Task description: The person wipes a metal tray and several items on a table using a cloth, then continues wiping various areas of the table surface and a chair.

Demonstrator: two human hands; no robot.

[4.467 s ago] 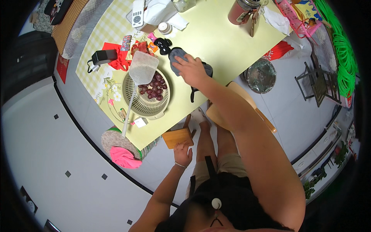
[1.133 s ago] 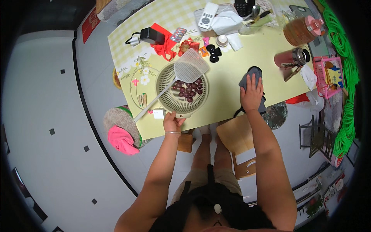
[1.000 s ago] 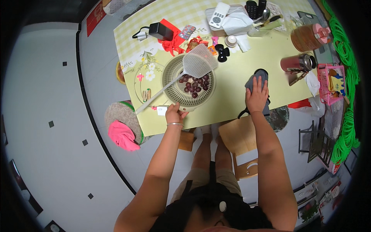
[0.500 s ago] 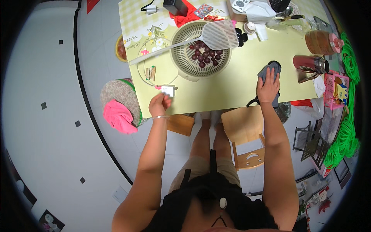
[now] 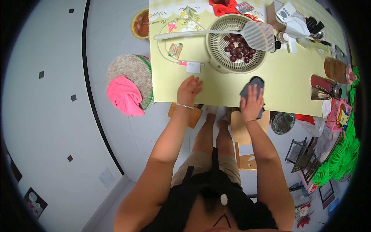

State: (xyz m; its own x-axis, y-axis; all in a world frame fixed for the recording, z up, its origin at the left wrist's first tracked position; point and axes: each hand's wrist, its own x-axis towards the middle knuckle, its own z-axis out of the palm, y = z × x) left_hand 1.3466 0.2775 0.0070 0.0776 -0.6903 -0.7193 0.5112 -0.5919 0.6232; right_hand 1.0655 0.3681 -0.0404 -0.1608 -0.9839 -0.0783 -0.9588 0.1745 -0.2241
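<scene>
My right hand (image 5: 252, 103) lies flat with fingers spread on a dark grey cloth (image 5: 246, 92) with black parts, near the table's front edge. My left hand (image 5: 189, 90) is just above the table's edge, its fingers loosely bent, apart and holding nothing. Beyond its fingertips lies a white charger plug (image 5: 193, 67) with a looped white cable. A beige colander (image 5: 219, 65) holding dark red grapes (image 5: 233, 52) stands on the far side, between my hands. A white fly swatter (image 5: 201, 33) rests across the colander's top, its handle pointing left.
At the right stand a dark red thermos (image 5: 324, 86) and a jug (image 5: 335, 70). A box with a white remote (image 5: 286, 12) sits at the far right. Below the table edge are a wooden chair (image 5: 241, 129) and, at left, a woven stool (image 5: 127, 63) bearing a pink cloth (image 5: 124, 94).
My right hand has slid the grey cloth leftward and toward the table's front edge. My left hand has drawn back a little from the charger plug. The view has shifted left.
</scene>
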